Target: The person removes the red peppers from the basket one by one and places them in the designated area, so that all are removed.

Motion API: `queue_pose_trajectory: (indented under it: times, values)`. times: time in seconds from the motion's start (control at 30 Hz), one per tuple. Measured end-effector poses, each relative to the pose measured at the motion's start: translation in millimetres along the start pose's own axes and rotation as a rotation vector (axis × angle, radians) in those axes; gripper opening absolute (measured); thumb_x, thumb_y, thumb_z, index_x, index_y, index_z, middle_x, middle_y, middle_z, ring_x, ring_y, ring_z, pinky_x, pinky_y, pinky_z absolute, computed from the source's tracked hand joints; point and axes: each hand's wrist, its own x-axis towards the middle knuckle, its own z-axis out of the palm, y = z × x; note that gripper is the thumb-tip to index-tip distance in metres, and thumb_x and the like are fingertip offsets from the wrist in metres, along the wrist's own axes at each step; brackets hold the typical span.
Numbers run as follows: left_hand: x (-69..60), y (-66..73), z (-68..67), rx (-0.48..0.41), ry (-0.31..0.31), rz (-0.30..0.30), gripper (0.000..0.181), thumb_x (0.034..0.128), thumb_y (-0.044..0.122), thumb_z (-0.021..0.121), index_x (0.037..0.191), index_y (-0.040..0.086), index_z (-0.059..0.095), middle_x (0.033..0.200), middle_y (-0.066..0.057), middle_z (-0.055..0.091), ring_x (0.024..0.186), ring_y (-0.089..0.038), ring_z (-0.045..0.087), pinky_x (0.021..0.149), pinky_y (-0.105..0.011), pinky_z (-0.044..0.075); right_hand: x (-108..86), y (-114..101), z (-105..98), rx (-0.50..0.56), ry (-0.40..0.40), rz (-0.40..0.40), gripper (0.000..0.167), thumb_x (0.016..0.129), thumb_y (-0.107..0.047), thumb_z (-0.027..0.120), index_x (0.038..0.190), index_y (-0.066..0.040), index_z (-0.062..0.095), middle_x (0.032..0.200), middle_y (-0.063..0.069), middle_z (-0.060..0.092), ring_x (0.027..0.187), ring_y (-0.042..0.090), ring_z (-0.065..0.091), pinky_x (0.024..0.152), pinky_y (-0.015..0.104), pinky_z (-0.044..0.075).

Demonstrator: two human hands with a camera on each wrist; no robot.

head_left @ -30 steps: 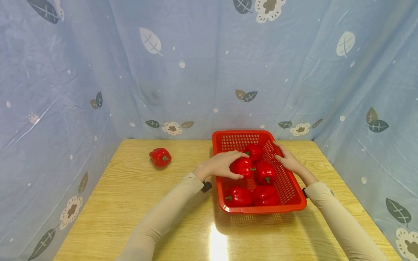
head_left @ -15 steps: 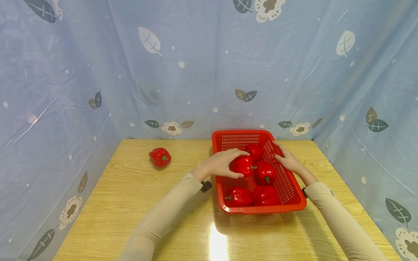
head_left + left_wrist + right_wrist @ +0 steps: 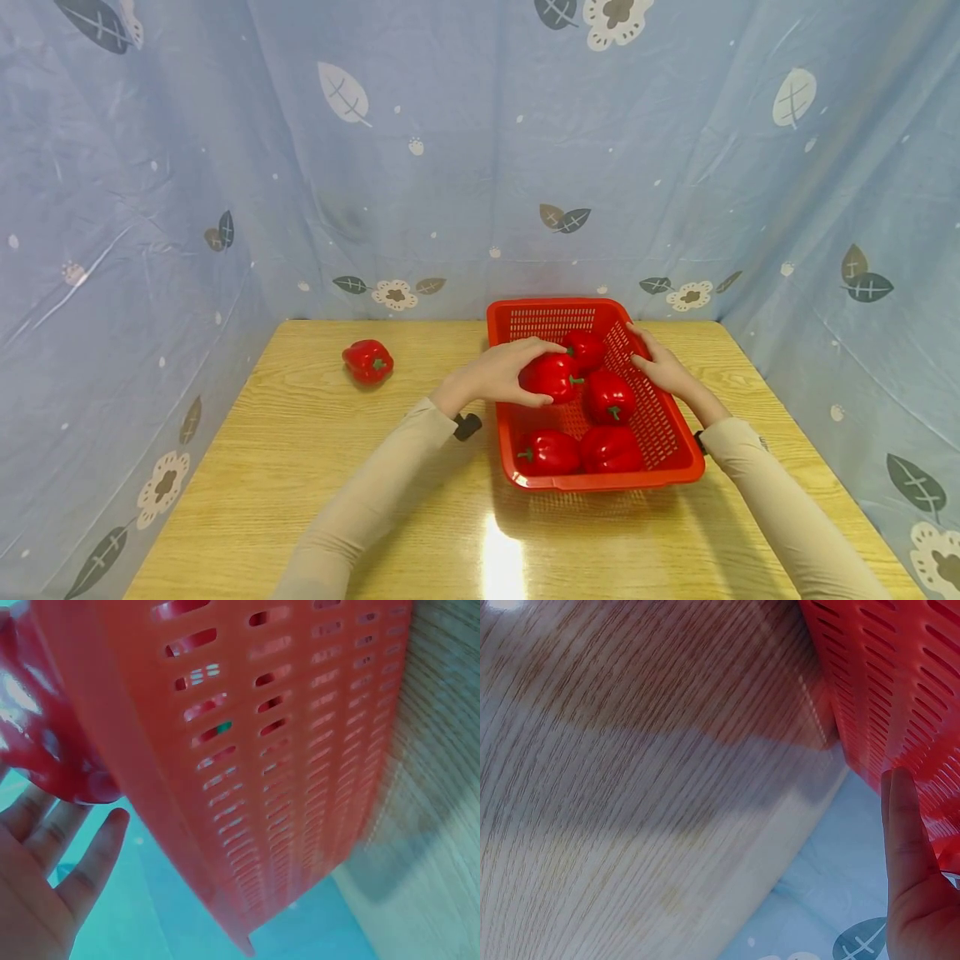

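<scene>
A red bell pepper [image 3: 551,379] with a green stem is in my left hand [image 3: 498,375], whose thumb and fingers span its sides. In the left wrist view this bell pepper [image 3: 45,727] is up at the rim of the red plastic basket [image 3: 247,765]. Several other red bell peppers lie inside the basket, one of them [image 3: 609,397] just right of the held one. My right hand [image 3: 663,367] holds the basket's right rim, with the thumb over the inner side. Its fingers lie along the outer wall in the right wrist view.
A single red bell pepper [image 3: 367,362] lies on the wooden table [image 3: 300,467] at the back left. A blue patterned curtain [image 3: 420,192] encloses the table at the back and both sides. The basket stands right of the table's middle.
My left hand has shifted slightly left and up, bringing the bell pepper with it away from the neighbouring pepper. The right hand and the basket stay in place.
</scene>
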Motion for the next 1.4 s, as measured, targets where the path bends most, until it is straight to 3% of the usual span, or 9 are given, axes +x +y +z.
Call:
queue_pose_trajectory:
  times: [0.43,0.67,0.9,1.13,1.4]
  values:
    - [-10.7,-8.8,-6.4,-0.010,0.029,-0.023,0.071,0.0756,0.055,0.065,0.136,0.030,0.038,0.129,0.009,0.047,0.115,-0.006,0.045,0.094,-0.029,0.044,-0.1,-2,0,-0.004,-0.003,-0.008,0.058,0.096,-0.001,0.040,0.146,0.004,0.010,0.145,0.035,0.017,0.124,0.052,0.031,0.098,0.063,0.028]
    - [-16.7,-12.2,-9.9,-0.022,0.035,-0.042,0.072,0.0757,0.054,0.065,0.137,0.028,0.038,0.132,0.008,0.046,0.118,-0.008,0.044,0.096,-0.031,0.043,-0.5,0,0,0.004,-0.004,-0.008,0.059,0.096,-0.003,0.040,0.147,-0.001,0.010,0.146,0.032,0.016,0.125,0.051,0.030,0.099,0.063,0.026]
    - [-20.6,-12.4,-14.6,-0.053,0.057,-0.047,0.073,0.0756,0.054,0.065,0.138,0.028,0.037,0.131,0.009,0.045,0.117,-0.009,0.045,0.094,-0.032,0.045,0.4,1,2,-0.007,0.019,-0.012,0.058,0.095,-0.002,0.040,0.147,0.000,0.013,0.142,0.034,0.024,0.115,0.048,0.043,0.092,0.058,0.037]
    - [-23.9,-13.2,-18.6,-0.073,0.078,-0.047,0.073,0.0760,0.052,0.067,0.138,0.027,0.037,0.132,0.009,0.045,0.120,-0.008,0.043,0.097,-0.031,0.043,-0.2,0,2,-0.011,0.013,-0.010,0.058,0.095,-0.002,0.040,0.147,0.000,0.013,0.143,0.034,0.023,0.115,0.047,0.043,0.091,0.057,0.038]
    - [-28.3,-14.1,-26.3,-0.073,0.100,-0.066,0.074,0.0759,0.052,0.067,0.139,0.031,0.035,0.131,0.007,0.046,0.115,-0.010,0.046,0.091,-0.031,0.046,0.8,-1,2,-0.009,0.011,-0.012,0.058,0.096,-0.003,0.040,0.147,0.000,0.013,0.143,0.034,0.023,0.114,0.047,0.044,0.090,0.056,0.039]
